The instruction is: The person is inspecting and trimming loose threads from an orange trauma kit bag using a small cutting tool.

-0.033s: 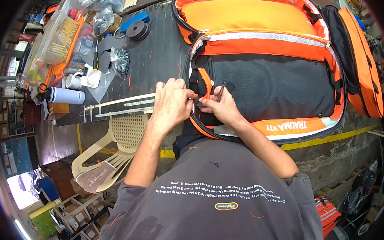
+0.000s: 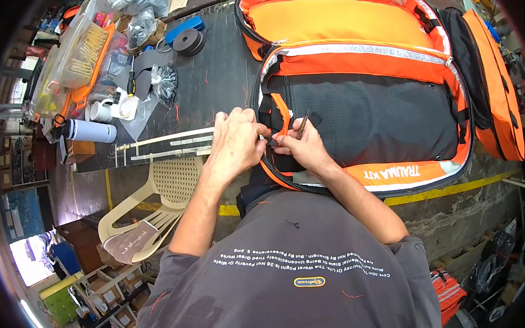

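Note:
An orange and black bag (image 2: 380,118) lies unzipped, its lid folded back on the far side. My left hand (image 2: 237,140) is closed at the bag's left edge, thumb and forefinger pinched on black webbing (image 2: 272,142). A small pale or shiny bit shows at those fingertips, too small to name. Close beside it, my right hand (image 2: 305,146) also pinches the webbing, near a loose orange strap (image 2: 282,111). A thin dark tool with two pointed arms (image 2: 304,122), like thread snips or tweezers, sticks up from my right fingers. What lies under both sets of fingertips is hidden.
On the dark table (image 2: 220,64) are a black tape roll (image 2: 189,42), a screwdriver (image 2: 131,82), a white bottle (image 2: 92,131), mugs (image 2: 100,111) and clear plastic boxes. A beige plastic chair (image 2: 176,184) stands at the near left. Another orange bag (image 2: 495,83) is at the right.
My left hand has shifted very slightly to the right, and a small pale bit now shows at its fingertips. My right hand and the bag look the same.

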Action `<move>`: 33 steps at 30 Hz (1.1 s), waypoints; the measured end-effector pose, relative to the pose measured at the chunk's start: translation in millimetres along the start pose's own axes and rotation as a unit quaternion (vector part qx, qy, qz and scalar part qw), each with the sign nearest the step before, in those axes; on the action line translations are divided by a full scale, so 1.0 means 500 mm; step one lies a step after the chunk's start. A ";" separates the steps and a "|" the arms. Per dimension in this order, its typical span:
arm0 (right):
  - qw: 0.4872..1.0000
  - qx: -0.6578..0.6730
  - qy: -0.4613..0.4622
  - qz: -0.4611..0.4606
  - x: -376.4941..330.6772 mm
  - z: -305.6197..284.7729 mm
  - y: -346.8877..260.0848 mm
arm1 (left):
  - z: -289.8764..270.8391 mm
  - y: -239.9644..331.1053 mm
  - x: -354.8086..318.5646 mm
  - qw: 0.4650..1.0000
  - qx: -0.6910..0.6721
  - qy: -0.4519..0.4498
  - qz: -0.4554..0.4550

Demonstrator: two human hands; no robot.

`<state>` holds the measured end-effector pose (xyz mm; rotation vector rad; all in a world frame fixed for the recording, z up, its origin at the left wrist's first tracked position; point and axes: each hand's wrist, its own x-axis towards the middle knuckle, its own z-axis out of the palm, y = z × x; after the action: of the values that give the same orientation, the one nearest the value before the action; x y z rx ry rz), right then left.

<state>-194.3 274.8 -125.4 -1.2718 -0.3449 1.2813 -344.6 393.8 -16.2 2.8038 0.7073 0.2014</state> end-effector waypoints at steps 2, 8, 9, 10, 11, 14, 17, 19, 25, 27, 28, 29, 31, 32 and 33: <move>1.000 0.023 -0.004 -0.016 -0.002 -0.008 0.005 | 0.003 0.011 0.004 0.999 0.016 -0.005 0.030; 0.999 0.032 0.001 -0.043 0.000 -0.019 0.022 | 0.026 0.029 0.016 0.999 0.034 -0.034 0.024; 0.998 0.030 -0.010 -0.049 0.005 -0.025 0.027 | 0.031 0.026 0.017 0.999 0.034 -0.032 0.018; 0.998 0.027 -0.021 -0.055 0.007 -0.028 0.029 | 0.034 0.025 0.018 0.999 0.033 -0.030 0.012; 0.998 0.027 -0.021 -0.054 0.008 -0.030 0.032 | 0.036 0.028 0.018 0.999 0.032 -0.030 0.012; 0.997 0.023 -0.039 -0.067 0.009 -0.034 0.030 | 0.050 0.043 0.024 0.998 0.054 -0.012 0.001; 0.995 0.042 -0.058 -0.075 0.005 -0.038 0.020 | 0.070 0.026 0.025 0.996 0.063 0.050 0.026; 0.994 0.033 -0.053 -0.091 0.004 -0.037 0.011 | 0.077 0.016 0.022 0.999 0.022 0.043 0.022; 0.969 -0.227 -0.008 -0.092 -0.023 -0.027 -0.059 | 0.060 -0.002 0.022 0.993 -0.019 0.037 0.113; 0.971 -0.210 0.006 -0.112 -0.022 -0.025 -0.042 | 0.067 -0.007 0.035 0.986 -0.005 0.044 0.161; 0.973 -0.190 0.022 -0.130 -0.020 -0.025 -0.029 | 0.068 -0.008 0.045 0.982 0.011 0.021 0.186; 0.978 -0.159 0.022 -0.129 -0.013 -0.025 -0.017 | 0.066 -0.011 0.057 0.977 0.027 -0.002 0.211; 0.990 -0.070 0.031 -0.121 -0.002 -0.016 0.002 | 0.049 -0.036 0.082 0.977 -0.012 -0.036 0.211; 0.993 0.021 0.039 -0.111 0.001 -0.013 0.005 | 0.041 -0.049 0.091 0.975 -0.041 -0.042 0.212; 0.995 0.057 0.033 -0.076 0.003 -0.015 0.006 | 0.034 -0.057 0.097 0.975 -0.054 -0.047 0.212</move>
<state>-189.3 271.6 -131.2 -1.1665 -0.3111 1.1128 -312.0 438.2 -36.6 2.7999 0.0672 0.1735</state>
